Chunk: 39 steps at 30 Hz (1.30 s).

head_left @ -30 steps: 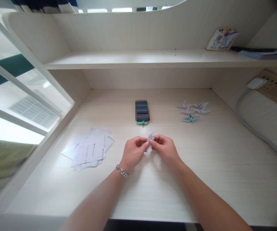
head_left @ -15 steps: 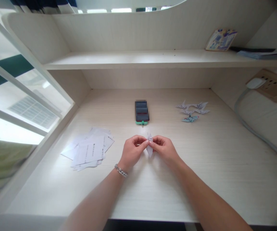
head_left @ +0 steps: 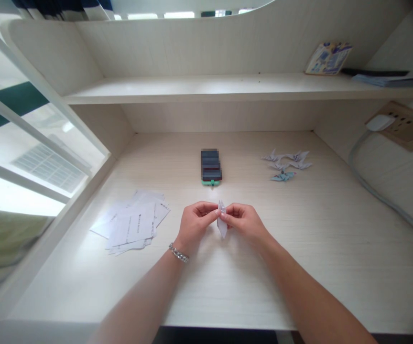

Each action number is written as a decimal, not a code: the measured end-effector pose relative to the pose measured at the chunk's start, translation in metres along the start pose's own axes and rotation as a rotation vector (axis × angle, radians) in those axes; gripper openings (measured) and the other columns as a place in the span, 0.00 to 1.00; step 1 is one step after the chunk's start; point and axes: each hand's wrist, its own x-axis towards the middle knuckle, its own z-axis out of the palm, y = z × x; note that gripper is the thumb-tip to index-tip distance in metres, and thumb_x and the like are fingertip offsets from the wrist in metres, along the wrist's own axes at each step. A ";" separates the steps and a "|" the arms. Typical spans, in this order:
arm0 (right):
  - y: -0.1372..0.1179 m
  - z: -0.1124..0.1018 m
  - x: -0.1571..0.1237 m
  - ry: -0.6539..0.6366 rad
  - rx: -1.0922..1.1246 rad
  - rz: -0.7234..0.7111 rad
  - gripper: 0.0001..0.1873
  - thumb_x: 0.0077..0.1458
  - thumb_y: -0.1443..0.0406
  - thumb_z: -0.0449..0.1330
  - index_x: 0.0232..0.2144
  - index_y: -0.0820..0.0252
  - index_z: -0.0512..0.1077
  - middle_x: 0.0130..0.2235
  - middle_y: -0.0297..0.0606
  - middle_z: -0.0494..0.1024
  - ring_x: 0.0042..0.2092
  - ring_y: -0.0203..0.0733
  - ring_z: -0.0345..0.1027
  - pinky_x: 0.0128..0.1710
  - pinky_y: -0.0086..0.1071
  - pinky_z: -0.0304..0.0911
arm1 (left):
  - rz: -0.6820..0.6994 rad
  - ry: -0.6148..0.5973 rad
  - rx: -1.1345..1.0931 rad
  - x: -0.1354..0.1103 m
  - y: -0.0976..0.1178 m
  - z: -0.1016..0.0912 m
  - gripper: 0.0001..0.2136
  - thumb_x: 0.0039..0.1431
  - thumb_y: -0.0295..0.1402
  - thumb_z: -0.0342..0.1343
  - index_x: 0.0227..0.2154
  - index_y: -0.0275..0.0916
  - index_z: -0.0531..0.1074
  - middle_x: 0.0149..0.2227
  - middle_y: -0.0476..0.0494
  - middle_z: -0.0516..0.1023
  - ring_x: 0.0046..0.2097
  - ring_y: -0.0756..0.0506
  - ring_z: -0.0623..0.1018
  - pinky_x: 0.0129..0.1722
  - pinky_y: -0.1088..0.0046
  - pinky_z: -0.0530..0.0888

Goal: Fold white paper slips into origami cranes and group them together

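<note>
A small folded piece of white paper (head_left: 222, 227) stands upright, narrow and pointed at its lower end, just above the desk. My left hand (head_left: 198, 220) pinches it from the left between thumb and fingers. From the right, my right hand (head_left: 245, 220) grips the same paper, with its thumb against the near face. Both thumb tips meet close together at the paper's middle. My fingers partly cover its upper part. Beyond it to the right lie several white folded paper cranes (head_left: 288, 160) and a light blue one (head_left: 283, 177).
A pile of loose printed paper sheets (head_left: 133, 224) lies on the desk (head_left: 228, 296) at left. A blurred dark phone-like device (head_left: 211, 165) with a green lower edge lies behind my hands. A cable (head_left: 378, 193) runs from the wall socket (head_left: 405, 126) on the right.
The folded paper has shifted slightly down and tilted a little between my fingers, so more of its lower part shows. My hands keep their pinch.
</note>
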 end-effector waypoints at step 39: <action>-0.006 0.001 -0.004 -0.076 0.044 0.055 0.11 0.44 0.61 0.65 0.25 0.65 0.72 0.24 0.34 0.72 0.26 0.34 0.64 0.27 0.29 0.60 | -0.003 -0.221 -0.074 0.007 0.001 -0.014 0.11 0.47 0.29 0.63 0.35 0.34 0.73 0.32 0.44 0.75 0.34 0.50 0.73 0.36 0.73 0.70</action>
